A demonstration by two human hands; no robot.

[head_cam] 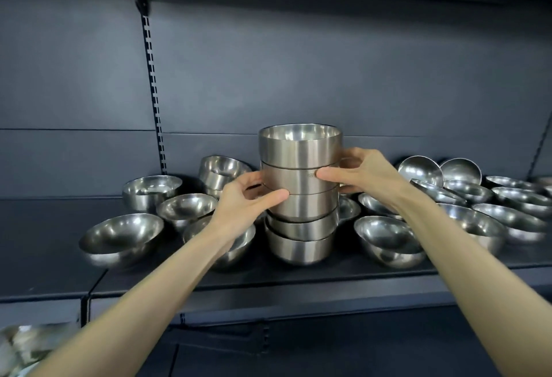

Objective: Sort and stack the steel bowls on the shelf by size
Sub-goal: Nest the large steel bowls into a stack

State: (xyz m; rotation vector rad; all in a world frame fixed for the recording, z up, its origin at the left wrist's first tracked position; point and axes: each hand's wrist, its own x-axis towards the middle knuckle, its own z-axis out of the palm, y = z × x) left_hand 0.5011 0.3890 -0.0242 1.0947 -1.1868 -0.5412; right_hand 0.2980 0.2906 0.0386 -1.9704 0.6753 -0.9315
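A person is reaching both bare arms toward a dark shelf (298,284) that is carrying many steel bowls. In the middle a stack of bowls (300,194) is standing upright on the shelf, five bowls nested one in another, with the open mouth of the top bowl (300,143) facing up. The left hand (248,200) is clasping the left side of the stack about halfway up, its thumb pressing the front wall and its fingers curling round behind. The right hand (361,172) is clasping the right side a little higher, its thumb lying across the front of the second bowl from the top and its fingers wrapping round the far side. So both hands are clamped on the stack, one on each flank, well apart from each other.

Loose bowls are lying all around. To the left, a wide round bowl (121,239) is sitting near the shelf's front edge, with two smaller ones (186,209) (152,193) behind it, and a tilted pair (221,172) is leaning just beside the stack at the back. Another bowl (230,245) is showing partly under the left forearm. To the right, a tipped bowl (388,240) is resting near the front, and a crowd of shallow bowls (507,197) is spreading toward the right end, two of them propped on edge against the back panel (298,63).
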